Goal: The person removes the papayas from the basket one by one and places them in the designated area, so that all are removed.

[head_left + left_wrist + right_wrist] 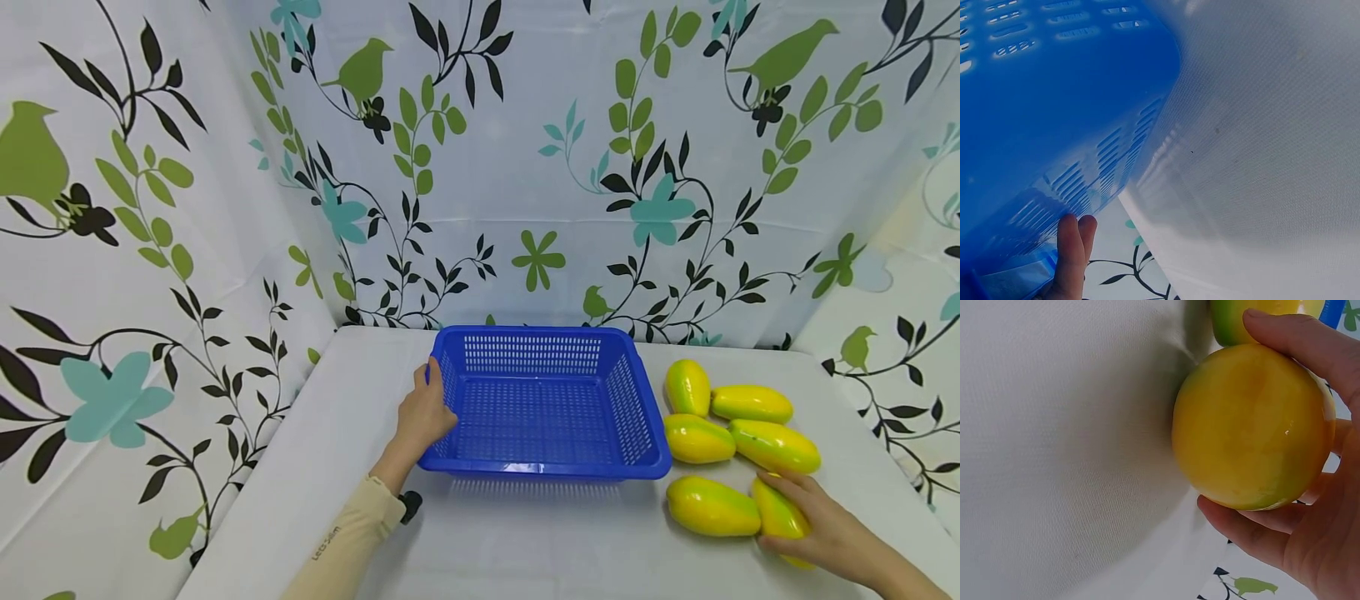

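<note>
A blue plastic basket (532, 471) with slotted walls stands in the middle of the table, nothing inside it. My left hand (423, 414) grips its left rim; in the left wrist view two fingers (1072, 256) show by the basket's slotted outer wall (1066, 187). At the right, my right hand (817, 525) holds a yellow-green papaya (778, 510), thumb on one side and fingers curled round the other. The right wrist view shows this papaya (1250, 428) end-on, close over the white cloth. Another papaya (712, 506) lies right beside it.
Several more papayas (697, 439) lie grouped between the basket's right side and the table's right edge. White cloth covers the table (525, 550). Patterned curtains (487, 167) with birds and leaves hang behind it and along both sides.
</note>
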